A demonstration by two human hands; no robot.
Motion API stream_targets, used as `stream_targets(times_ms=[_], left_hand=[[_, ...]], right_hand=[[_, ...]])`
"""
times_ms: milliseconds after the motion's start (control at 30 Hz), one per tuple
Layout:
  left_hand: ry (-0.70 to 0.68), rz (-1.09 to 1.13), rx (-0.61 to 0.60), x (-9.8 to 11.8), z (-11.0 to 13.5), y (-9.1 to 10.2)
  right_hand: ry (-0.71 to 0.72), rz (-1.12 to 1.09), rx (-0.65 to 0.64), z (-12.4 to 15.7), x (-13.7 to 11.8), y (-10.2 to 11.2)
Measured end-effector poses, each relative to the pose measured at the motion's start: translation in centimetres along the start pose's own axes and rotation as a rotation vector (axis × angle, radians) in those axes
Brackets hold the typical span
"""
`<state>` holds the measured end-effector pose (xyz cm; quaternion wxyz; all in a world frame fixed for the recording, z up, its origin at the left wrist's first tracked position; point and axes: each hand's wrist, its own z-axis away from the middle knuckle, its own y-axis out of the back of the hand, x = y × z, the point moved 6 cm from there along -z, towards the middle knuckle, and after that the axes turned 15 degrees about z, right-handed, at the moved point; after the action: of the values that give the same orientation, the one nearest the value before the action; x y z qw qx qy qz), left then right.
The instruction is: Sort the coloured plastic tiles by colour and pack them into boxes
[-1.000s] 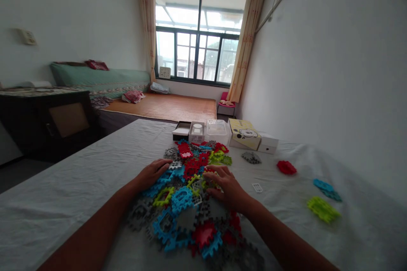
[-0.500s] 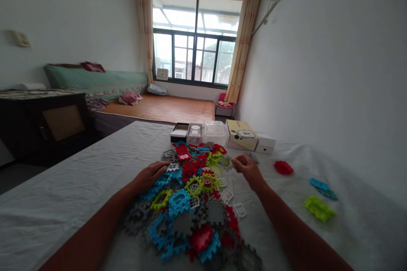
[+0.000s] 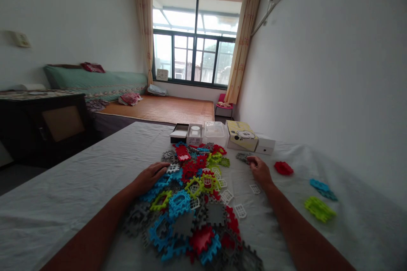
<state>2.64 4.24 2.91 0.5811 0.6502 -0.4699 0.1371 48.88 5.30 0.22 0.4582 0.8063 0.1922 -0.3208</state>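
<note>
A heap of toothed plastic building tiles in blue, grey, red and lime green lies on the white cloth. My left hand rests at the heap's left edge, fingers stretched out near a white lattice piece. To the right of the heap, my right hand is closed, its fingertips pinching a grey toothed tile low over the cloth. Whether another grey tile lies under it I cannot tell. A small white lattice window piece lies just below this hand.
Far right on the cloth lie a red tile, a blue tile and a lime green tile. Behind the heap stand a black box, a clear plastic tub, a yellow cartoon box and a white box.
My right hand has moved right, away from the heap, with a grey tile to where another grey tile lay. The white lattice piece below it has come into view. My left hand stays put.
</note>
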Motion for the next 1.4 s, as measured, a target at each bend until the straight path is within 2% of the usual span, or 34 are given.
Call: stream_targets(times_ms=[133,200,367,433,500,567,600,733,800,933,1033,1100,1133,1233,1300,1333,1400], left_hand=[[0.010,0.006,-0.008,-0.1,0.0,-0.1],[0.007,0.004,-0.014,-0.2,0.0,-0.1],[0.003,-0.003,-0.019,-0.3,0.0,-0.1],[0.002,-0.003,-0.014,-0.3,0.0,-0.1],[0.001,0.002,-0.010,-0.3,0.1,-0.1],[0.000,0.010,-0.006,-0.3,0.1,0.0],[0.000,0.015,-0.004,-0.2,0.1,0.0],[0.008,0.022,-0.006,-0.2,0.1,0.0],[0.013,0.019,-0.009,-0.1,0.0,0.0],[0.006,0.014,-0.008,0.0,0.0,0.0],[0.000,0.028,-0.010,0.0,0.0,0.0],[0.001,0.032,-0.012,0.0,0.1,0.0],[0.002,0.032,-0.012,-0.1,0.1,0.0],[0.003,0.026,-0.004,-0.1,0.0,0.0],[-0.002,0.026,0.001,-0.1,0.0,0.0],[-0.003,0.025,0.003,-0.1,0.0,0.0],[-0.004,0.021,0.007,-0.1,0.0,0.0]], right_hand=[[0.103,0.069,-0.059,0.9,-2.2,-0.6],[0.167,0.083,-0.106,1.9,-4.1,-0.8],[0.510,0.034,-0.465,7.1,-11.7,-3.2],[0.604,0.035,-0.494,9.0,-14.1,-3.6],[0.650,0.061,-0.460,10.0,-15.5,-3.5],[0.644,0.087,-0.440,10.3,-16.0,-2.9],[0.644,0.090,-0.478,10.5,-16.2,-2.7],[0.785,0.134,-0.794,12.1,-16.7,-2.3],[0.826,0.170,-0.849,12.7,-16.9,-2.0],[0.757,0.056,-0.879,12.6,-17.5,-1.7],[0.644,-0.088,-0.896,11.1,-17.0,-1.7],[0.471,-0.146,-0.825,8.7,-14.8,-1.8],[0.374,-0.159,-0.742,7.2,-13.2,-1.7],[0.149,-0.085,-0.351,2.4,-6.9,-0.3],[0.086,0.060,-0.078,0.2,-3.2,1.2],[0.070,0.129,0.018,-0.6,-1.8,1.8],[0.067,0.206,0.111,-1.4,0.0,2.2]])
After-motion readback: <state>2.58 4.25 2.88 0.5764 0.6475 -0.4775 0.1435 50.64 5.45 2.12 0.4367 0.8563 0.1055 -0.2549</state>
